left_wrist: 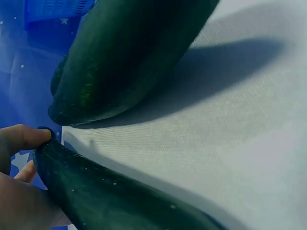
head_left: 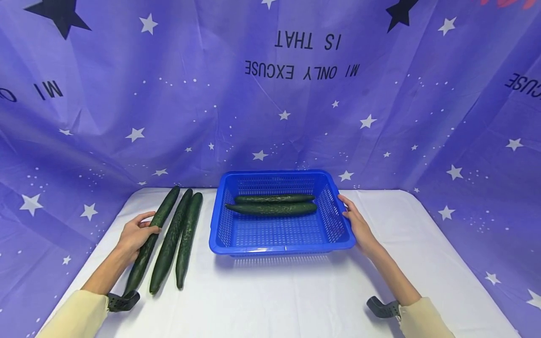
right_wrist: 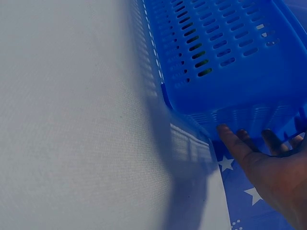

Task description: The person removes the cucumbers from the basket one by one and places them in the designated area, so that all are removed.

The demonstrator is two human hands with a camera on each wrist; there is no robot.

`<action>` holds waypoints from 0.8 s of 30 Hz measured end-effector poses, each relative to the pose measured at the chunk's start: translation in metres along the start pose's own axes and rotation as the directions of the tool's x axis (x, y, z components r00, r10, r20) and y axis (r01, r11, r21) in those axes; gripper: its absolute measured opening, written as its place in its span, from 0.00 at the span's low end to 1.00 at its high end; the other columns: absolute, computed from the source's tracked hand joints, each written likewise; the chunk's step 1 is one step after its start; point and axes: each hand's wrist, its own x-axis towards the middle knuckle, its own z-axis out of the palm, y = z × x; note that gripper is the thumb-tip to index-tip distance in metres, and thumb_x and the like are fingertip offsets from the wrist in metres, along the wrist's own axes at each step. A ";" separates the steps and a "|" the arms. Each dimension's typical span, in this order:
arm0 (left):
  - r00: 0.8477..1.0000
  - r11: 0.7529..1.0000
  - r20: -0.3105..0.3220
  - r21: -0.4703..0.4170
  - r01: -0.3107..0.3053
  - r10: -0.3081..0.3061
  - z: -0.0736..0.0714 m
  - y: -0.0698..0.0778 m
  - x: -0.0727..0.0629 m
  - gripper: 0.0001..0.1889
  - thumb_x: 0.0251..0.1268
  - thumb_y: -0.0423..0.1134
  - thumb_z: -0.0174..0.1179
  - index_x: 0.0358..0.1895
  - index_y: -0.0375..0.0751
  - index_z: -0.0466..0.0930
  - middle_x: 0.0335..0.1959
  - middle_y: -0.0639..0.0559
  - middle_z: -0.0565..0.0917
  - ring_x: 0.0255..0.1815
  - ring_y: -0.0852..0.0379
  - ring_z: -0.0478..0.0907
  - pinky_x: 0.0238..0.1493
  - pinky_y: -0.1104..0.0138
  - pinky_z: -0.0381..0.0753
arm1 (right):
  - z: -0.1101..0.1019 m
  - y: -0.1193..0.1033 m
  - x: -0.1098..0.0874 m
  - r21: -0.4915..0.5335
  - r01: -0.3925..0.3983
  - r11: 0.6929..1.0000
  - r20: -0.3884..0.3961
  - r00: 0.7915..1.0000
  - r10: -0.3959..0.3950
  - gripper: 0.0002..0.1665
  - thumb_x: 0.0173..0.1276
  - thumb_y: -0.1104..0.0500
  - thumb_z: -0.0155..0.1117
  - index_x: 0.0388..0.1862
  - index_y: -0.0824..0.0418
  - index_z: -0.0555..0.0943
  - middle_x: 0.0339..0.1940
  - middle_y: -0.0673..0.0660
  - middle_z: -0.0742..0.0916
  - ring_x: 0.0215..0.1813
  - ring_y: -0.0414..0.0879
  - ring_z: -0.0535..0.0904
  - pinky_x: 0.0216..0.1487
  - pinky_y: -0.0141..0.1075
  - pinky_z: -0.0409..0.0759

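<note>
Three dark green cucumbers lie lengthwise on the left of the white cloth. My left hand [head_left: 134, 234] grips the leftmost cucumber [head_left: 143, 256], thumb on one side and fingers on the other. Beside it are the middle cucumber [head_left: 170, 244] and the right one [head_left: 189, 239]. A blue perforated basket [head_left: 279, 248] stands at the centre, with two cucumbers inside, a rear one [head_left: 274, 199] and a front one [head_left: 272, 209], both crosswise. My right hand [head_left: 359, 227] touches the basket's right end from outside. In the right wrist view its extended fingers [right_wrist: 235, 142] rest against the outer wall.
The white cloth [head_left: 274, 300] covers the table. A purple curtain [head_left: 270, 117] with stars and lettering surrounds the back and sides. Black wrist mounts [head_left: 122, 301] sit near both cream sleeves [head_left: 78, 314].
</note>
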 end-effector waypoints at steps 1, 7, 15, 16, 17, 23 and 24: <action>1.000 1.000 0.002 -0.004 0.000 0.000 0.001 -0.001 0.001 0.38 0.60 0.29 0.63 0.75 0.30 0.58 0.39 0.54 0.74 0.30 0.64 0.76 0.30 0.65 0.81 | 0.000 0.000 0.000 0.001 -0.001 1.000 0.000 1.000 0.001 0.34 0.79 0.63 0.29 0.83 0.54 0.47 0.77 0.66 0.56 0.62 0.59 0.65 0.52 0.34 0.74; 1.000 1.000 0.009 0.014 0.004 -0.005 0.006 -0.004 0.009 0.38 0.59 0.29 0.63 0.74 0.29 0.60 0.41 0.51 0.75 0.31 0.63 0.75 0.31 0.65 0.81 | 0.001 -0.002 -0.001 0.013 -0.003 1.000 0.001 1.000 0.003 0.34 0.79 0.63 0.29 0.83 0.53 0.46 0.77 0.66 0.56 0.61 0.60 0.65 0.52 0.35 0.75; 0.999 0.999 0.050 0.031 0.011 -0.012 0.008 -0.004 0.010 0.37 0.63 0.30 0.63 0.75 0.28 0.58 0.47 0.41 0.76 0.32 0.61 0.78 0.32 0.63 0.82 | 0.001 -0.002 0.000 0.008 -0.008 1.000 -0.011 1.000 0.008 0.34 0.79 0.63 0.29 0.83 0.53 0.47 0.77 0.64 0.57 0.61 0.60 0.65 0.52 0.34 0.74; 0.999 1.000 0.052 0.029 0.011 -0.012 0.008 -0.003 0.010 0.37 0.63 0.30 0.62 0.74 0.29 0.58 0.46 0.43 0.76 0.32 0.61 0.78 0.32 0.63 0.82 | 0.001 -0.001 0.000 0.007 -0.010 1.000 -0.012 1.000 0.010 0.34 0.79 0.63 0.29 0.83 0.53 0.47 0.77 0.65 0.57 0.61 0.60 0.65 0.52 0.34 0.74; 0.999 1.000 0.054 0.026 0.009 -0.010 0.008 -0.003 0.010 0.36 0.64 0.30 0.62 0.74 0.28 0.59 0.46 0.43 0.77 0.32 0.61 0.78 0.32 0.63 0.83 | 0.001 -0.001 0.000 0.008 -0.010 1.000 -0.012 1.000 0.010 0.34 0.79 0.63 0.30 0.83 0.53 0.48 0.77 0.65 0.57 0.61 0.60 0.65 0.52 0.34 0.74; 0.998 0.989 0.042 0.139 -0.058 0.052 0.006 -0.001 0.010 0.32 0.66 0.33 0.60 0.72 0.26 0.62 0.49 0.35 0.76 0.41 0.52 0.76 0.37 0.66 0.78 | 0.001 -0.001 0.000 0.017 -0.015 1.000 -0.011 1.000 0.015 0.35 0.79 0.63 0.30 0.83 0.52 0.47 0.77 0.65 0.57 0.61 0.59 0.65 0.52 0.34 0.74; 0.997 0.984 0.035 0.165 -0.073 0.068 0.006 0.000 0.011 0.31 0.67 0.34 0.59 0.71 0.26 0.62 0.51 0.33 0.75 0.44 0.49 0.75 0.39 0.66 0.76 | 0.001 -0.001 0.000 0.018 -0.016 1.000 -0.010 1.000 0.016 0.35 0.79 0.63 0.30 0.83 0.52 0.47 0.77 0.66 0.57 0.62 0.60 0.65 0.52 0.34 0.74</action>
